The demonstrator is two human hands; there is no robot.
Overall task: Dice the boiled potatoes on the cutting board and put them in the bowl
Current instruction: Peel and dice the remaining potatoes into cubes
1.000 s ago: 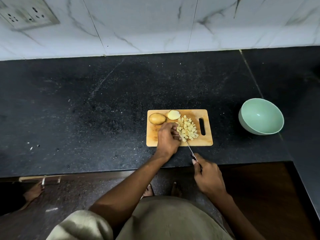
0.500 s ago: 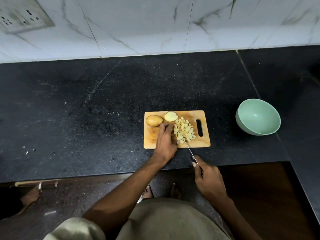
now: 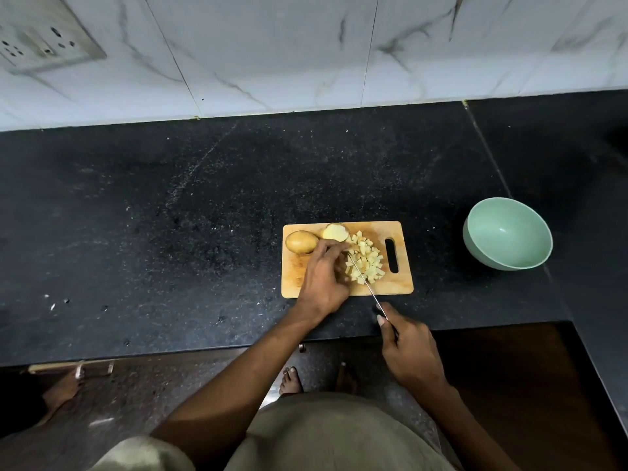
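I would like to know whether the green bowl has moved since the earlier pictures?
No. The bowl still sits astride the counter seam, with the same gap to the right of the cutting board; only the camera shifted.

Cutting board (image 3: 404, 287): on the counter (image 3: 170, 232), near its front edge.
Whole potato (image 3: 300, 242): board's far-left corner.
Half potato (image 3: 334, 231): just right of the whole potato.
Diced pieces (image 3: 365, 261): heaped mid-board, right of the left hand (image 3: 324, 280).
Bowl (image 3: 508, 232): on the counter, right of the board, apart from it.
Wall socket (image 3: 40, 39): far left, behind the counter.
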